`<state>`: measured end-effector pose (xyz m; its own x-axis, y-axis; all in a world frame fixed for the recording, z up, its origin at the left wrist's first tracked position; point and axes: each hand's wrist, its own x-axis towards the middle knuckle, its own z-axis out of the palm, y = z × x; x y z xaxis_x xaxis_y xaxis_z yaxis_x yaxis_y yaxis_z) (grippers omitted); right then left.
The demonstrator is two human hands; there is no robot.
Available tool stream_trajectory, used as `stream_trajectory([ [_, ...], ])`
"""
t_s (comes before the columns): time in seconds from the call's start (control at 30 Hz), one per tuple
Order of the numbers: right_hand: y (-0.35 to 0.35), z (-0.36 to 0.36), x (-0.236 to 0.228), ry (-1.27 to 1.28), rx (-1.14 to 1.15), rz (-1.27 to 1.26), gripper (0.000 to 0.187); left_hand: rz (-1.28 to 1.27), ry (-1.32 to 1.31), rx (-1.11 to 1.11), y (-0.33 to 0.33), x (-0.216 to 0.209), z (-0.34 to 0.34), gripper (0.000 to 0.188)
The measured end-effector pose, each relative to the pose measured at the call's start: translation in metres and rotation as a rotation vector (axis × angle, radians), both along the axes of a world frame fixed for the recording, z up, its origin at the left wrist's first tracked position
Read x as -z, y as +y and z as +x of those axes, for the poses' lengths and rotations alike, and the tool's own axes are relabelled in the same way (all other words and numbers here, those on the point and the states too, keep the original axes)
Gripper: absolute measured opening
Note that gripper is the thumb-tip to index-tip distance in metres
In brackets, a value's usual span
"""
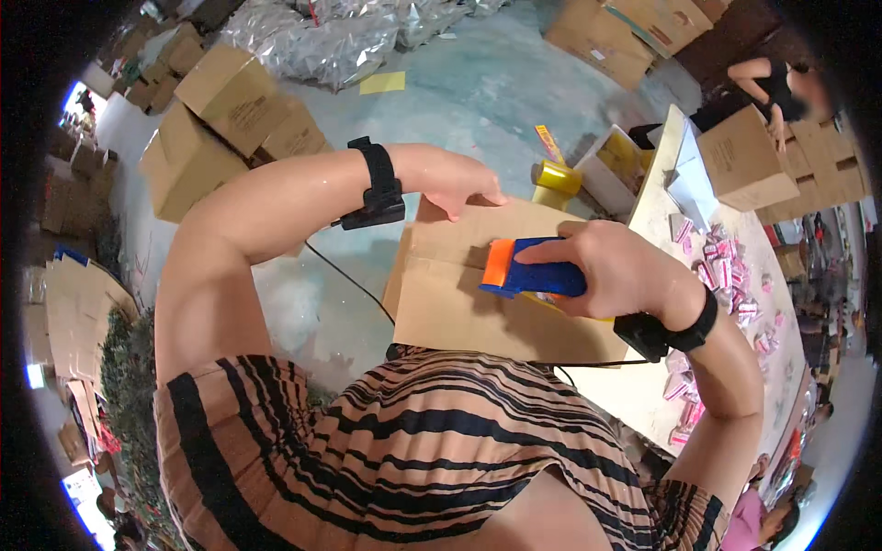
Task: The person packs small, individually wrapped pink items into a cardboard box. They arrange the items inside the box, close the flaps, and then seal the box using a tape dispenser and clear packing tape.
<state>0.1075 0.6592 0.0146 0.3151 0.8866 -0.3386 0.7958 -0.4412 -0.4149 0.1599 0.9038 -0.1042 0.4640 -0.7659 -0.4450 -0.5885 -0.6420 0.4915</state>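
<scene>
A brown cardboard box (441, 294) with its flaps closed is right in front of my body. My right hand (620, 271) is wrapped round a blue tape dispenser (548, 266) with an orange front, held at the box top. A strip of yellow shows beneath that hand. At the box's far left corner rests my left hand (459, 188), thumb and fingers apart, with nothing between them that I can see. Black straps with small dark devices circle both wrists.
To the right, a pale table (634, 386) bears many small pink-and-white packets (726, 266). A yellow tape roll (557, 178) is beyond the box, beside a white carton (614, 165). Stacked cardboard boxes (230, 110) stand far left. Another person (781, 87) is at the far right.
</scene>
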Motion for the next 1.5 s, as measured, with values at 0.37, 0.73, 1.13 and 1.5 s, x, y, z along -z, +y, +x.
stream_trajectory([
  [0.37,0.012,-0.006,0.038,-0.091,-0.085,0.017,0.028,0.435,0.022,0.070,-0.111,0.006,0.055,0.063],
  [0.73,0.004,-0.028,0.038,-0.157,-0.130,-0.113,0.031,-0.151,0.979,-0.491,-0.115,0.063,0.019,0.050],
  [1.13,-0.015,-0.013,0.042,-0.231,-0.151,0.064,0.030,-0.130,0.397,-0.064,-0.038,0.051,0.017,0.112],
  [1.5,0.004,-0.008,0.031,-0.165,-0.228,-0.060,0.027,0.194,-0.392,-0.257,-0.044,-0.002,-0.079,0.156],
])
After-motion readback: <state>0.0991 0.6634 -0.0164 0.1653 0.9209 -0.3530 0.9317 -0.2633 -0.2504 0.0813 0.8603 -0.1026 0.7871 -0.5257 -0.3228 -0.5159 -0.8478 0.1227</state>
